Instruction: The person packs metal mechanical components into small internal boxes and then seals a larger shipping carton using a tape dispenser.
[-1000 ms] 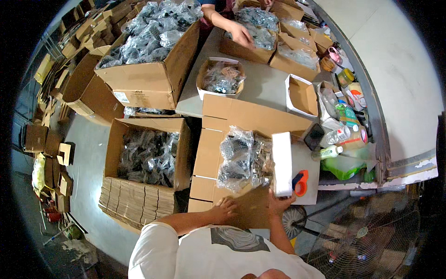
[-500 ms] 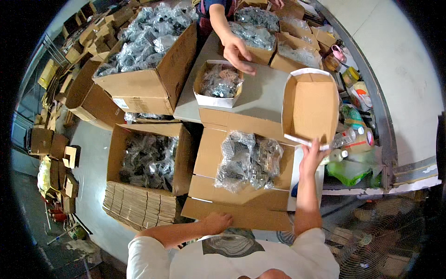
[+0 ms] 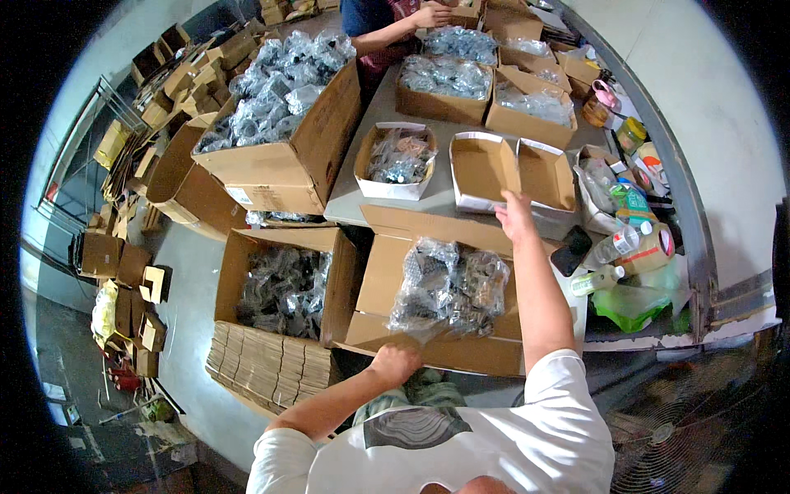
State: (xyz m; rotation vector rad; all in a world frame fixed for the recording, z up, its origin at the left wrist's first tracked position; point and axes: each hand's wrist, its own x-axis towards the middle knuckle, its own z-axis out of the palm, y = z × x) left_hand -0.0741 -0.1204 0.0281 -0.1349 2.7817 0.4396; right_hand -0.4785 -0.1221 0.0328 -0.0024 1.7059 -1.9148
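My right hand (image 3: 517, 216) reaches forward, its fingers closed on the near right corner of a shallow white-rimmed cardboard tray (image 3: 484, 169). A second such tray (image 3: 550, 177) stands against its right side. In front of me lies an opened carton (image 3: 374, 276) with several clear-wrapped dark and metallic parts (image 3: 448, 288) inside. My left hand (image 3: 397, 364) is closed on the carton's near flap; its fingertips are hidden. Left of the trays, a small white box (image 3: 395, 188) holds clear bags of small metal pieces.
A large carton (image 3: 271, 183) heaped with bagged parts stands far left. Nearer is another filled carton (image 3: 341, 272) above stacked flat cardboard (image 3: 267, 366). Bottles (image 3: 617, 245) and a dark phone (image 3: 571, 250) lie at right. A co-worker's arm (image 3: 387, 37) is at the back among filled boxes.
My right hand has moved forward and left with the tray; two trays now show side by side. My left hand has shifted slightly up on the flap. The co-worker's hand has drawn back.
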